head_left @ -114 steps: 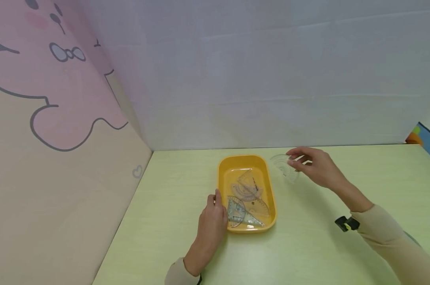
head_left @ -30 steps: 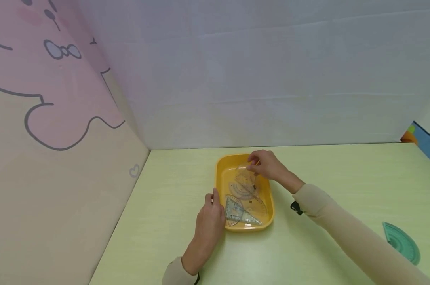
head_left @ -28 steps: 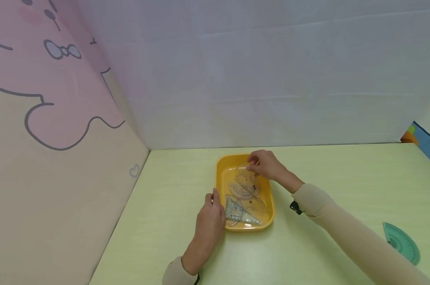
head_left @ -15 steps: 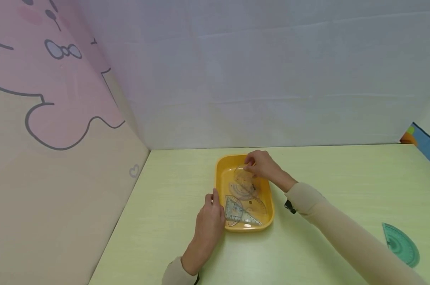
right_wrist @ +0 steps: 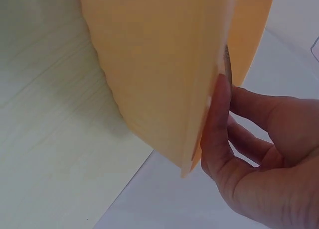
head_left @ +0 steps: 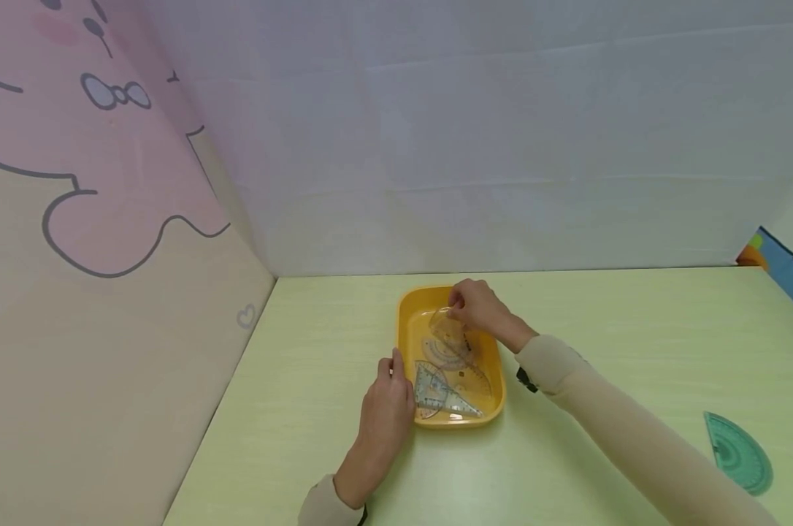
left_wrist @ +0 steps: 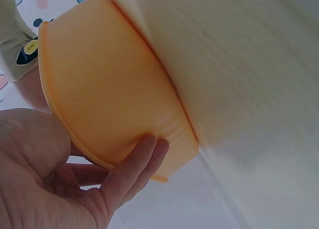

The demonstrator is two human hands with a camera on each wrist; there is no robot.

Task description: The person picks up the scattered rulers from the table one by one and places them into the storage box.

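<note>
A yellow plastic tray (head_left: 406,310) stands on the table in the head view. My left hand (head_left: 386,409) grips its left side; in the left wrist view two fingers (left_wrist: 135,164) press the outer wall (left_wrist: 109,74) while others go behind the rim. Over the tray's far right part, my right hand (head_left: 478,305) pinches a clear protractor (head_left: 441,321) low inside it. The right wrist view shows that protractor edge-on (right_wrist: 228,64) between thumb and fingers. Under it lie more clear pieces, among them a protractor (head_left: 441,356) and a bluish set square (head_left: 456,403).
A green protractor (head_left: 741,454) lies on the pale green table (head_left: 291,351), beside the right forearm sleeve (head_left: 607,409). A white sheet (head_left: 502,146) backs the table, and a wall with a pink cartoon figure (head_left: 127,190) borders it on the left.
From right of the tray, my right hand has brought the clear protractor into it, then shifted slightly left and nearer. The green protractor has come into view. My left hand stays at the tray.
</note>
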